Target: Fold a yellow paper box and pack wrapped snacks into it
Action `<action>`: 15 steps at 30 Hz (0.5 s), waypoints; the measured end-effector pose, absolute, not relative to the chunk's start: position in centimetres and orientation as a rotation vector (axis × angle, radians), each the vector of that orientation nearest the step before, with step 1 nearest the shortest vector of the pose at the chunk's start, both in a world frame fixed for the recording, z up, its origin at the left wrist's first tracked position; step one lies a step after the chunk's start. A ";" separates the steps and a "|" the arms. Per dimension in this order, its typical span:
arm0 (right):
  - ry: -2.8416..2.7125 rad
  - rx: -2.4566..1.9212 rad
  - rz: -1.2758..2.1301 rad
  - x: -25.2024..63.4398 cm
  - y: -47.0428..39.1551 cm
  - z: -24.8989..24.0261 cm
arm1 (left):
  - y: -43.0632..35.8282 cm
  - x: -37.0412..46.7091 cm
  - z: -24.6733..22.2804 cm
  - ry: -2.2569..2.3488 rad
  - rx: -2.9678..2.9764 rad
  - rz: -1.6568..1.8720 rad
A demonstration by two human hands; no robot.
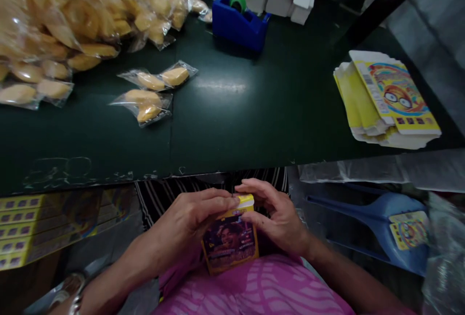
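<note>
Low and to the left of your left fingers (218, 204), yellow boxes (22, 230) are stacked with edges aligned, probably to save room. Beyond those fingers on the left, a heap of bags (83, 14) lies on the table (254, 121). Two small bags (145, 106) lie apart from the heap and nearer your fingers, apparently for easy pick-up.

Your left hand (194, 211) grips the upper left of the box (230, 252), fingertips across its top edge. The box is below your fingers, tilted, printed face up; its lower end appears braced against your shirt (254, 286), likely for steadiness. Straight beyond your fingers, the tape dispenser (238, 26) stands clear of the table's front edge.

Your right hand (279, 215) curls around the box's upper right corner, thumb at the front; you cannot tell whether it grips or only steadies. Well right of the right fingers, flat boxes (395, 97) are piled loosely, presumably to keep single pieces easy to lift.
</note>
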State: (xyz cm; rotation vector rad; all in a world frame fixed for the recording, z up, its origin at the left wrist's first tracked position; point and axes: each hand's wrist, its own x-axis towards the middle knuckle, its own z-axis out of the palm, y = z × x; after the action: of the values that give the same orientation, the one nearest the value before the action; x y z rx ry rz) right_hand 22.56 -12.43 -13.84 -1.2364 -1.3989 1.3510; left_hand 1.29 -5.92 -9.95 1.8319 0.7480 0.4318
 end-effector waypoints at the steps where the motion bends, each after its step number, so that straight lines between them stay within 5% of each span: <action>1: -1.371 -1.226 1.374 22.6 -12.5 -13.8 | -5.9 1.2 -9.9 0.740 1.833 0.415; 15: -1.534 -1.215 1.215 23.0 -11.8 -14.2 | -6.0 -0.1 -10.5 0.723 1.861 0.317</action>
State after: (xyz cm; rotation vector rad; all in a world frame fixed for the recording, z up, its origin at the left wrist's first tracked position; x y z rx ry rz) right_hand 22.98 -11.81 -14.18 -1.2146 -1.5335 1.2152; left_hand -0.10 -5.99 -10.50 1.8607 0.7234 0.3174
